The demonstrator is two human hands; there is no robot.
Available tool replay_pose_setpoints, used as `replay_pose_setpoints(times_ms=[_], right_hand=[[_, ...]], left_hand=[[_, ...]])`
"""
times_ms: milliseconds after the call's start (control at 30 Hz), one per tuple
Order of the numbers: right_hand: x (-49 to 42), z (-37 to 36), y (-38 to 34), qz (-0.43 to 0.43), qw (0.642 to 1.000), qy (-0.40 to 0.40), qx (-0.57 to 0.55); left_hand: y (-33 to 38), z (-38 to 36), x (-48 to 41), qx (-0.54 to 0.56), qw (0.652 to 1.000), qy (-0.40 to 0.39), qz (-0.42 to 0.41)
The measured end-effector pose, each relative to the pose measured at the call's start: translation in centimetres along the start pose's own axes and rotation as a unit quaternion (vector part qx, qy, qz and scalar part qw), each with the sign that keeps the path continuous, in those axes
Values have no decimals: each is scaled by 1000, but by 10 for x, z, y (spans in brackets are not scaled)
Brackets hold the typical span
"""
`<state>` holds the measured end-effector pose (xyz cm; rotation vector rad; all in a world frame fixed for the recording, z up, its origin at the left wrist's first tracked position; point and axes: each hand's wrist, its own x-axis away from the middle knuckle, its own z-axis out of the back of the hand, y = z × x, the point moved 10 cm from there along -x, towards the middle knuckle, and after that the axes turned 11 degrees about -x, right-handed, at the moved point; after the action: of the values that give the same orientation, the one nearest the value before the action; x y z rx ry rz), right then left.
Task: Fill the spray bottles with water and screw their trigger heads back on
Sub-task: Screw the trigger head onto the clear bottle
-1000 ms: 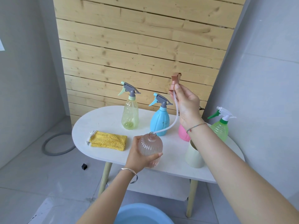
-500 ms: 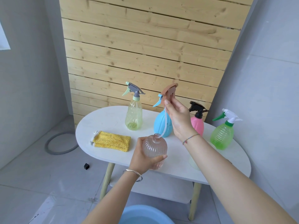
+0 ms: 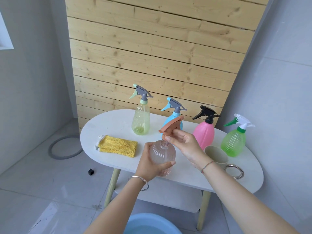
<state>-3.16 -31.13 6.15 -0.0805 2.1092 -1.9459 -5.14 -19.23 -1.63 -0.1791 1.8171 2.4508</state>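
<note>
At the front edge of a white oval table, a clear ribbed spray bottle is gripped by the left hand, whose fingers and thumb are wrapped round its body; whether its base rests on the surface cannot be told. A brown trigger head is pinched at its collar between the thumb and fingers of the right hand and is held tilted right over the bottle's neck, where bare screw threads are seen just below the collar. How much water the bottle holds cannot be made out. Along the back edge four other bottles are stood upright with trigger heads fitted: a yellow-green bottle toward the left end, a blue bottle partly hidden behind the brown head, a pink bottle with a black head, and a green bottle nearest the right end. A folded yellow cloth is laid near the left end, toward the front edge. A beige cup is placed in front of the pink and green bottles, just beside the right wrist, and a metal ring is seen lying by it near the front edge. A silver bangle is worn on the left wrist. Below the table, part of a blue basin is caught at the bottom of the view.
</note>
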Motion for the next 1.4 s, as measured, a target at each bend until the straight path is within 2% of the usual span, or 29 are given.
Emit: replay_pose_setpoints(times_ms=[167,333,400,500,533,633,733,800,900,1000,1100,1200,1400], right_hand=[[7,1,17,-8,1000,-19,-17],[7,2,14,24,1000,-6,-10],[8,2,12,44,999,7,-8],[10,2,14,51,998,22,-18],[10,2,15,49,998,27,-26],[12,3,18,50,996,44,-51],[14,4,21,52,993,71,-77],[15,6,25,51,990,97,-92],[18,7,30,58,985,128,-101],[22,5,28,90,983,146,-59],[24,-2,26,102,986,130,-11],[23,-4,31,88,989,117,-11],[23,6,44,67,971,220,-71]], left_hand=[[-2,-3,-1,7,1000,-10,1],[-5,-4,-2,3,1000,-14,0],[-6,-4,-2,-6,999,-36,3],[-2,-1,-3,-27,993,-111,5],[6,7,-6,-32,993,-111,2],[51,42,-26,-6,998,-33,-59],[91,35,-42,-44,988,-75,-125],[96,25,-49,-57,985,-102,-126],[101,22,-52,-81,981,-95,-151],[95,23,-51,-36,985,-91,-141],[93,24,-45,15,987,-75,-139],[91,24,-43,18,986,-62,-151],[85,26,-46,28,988,-43,-147]])
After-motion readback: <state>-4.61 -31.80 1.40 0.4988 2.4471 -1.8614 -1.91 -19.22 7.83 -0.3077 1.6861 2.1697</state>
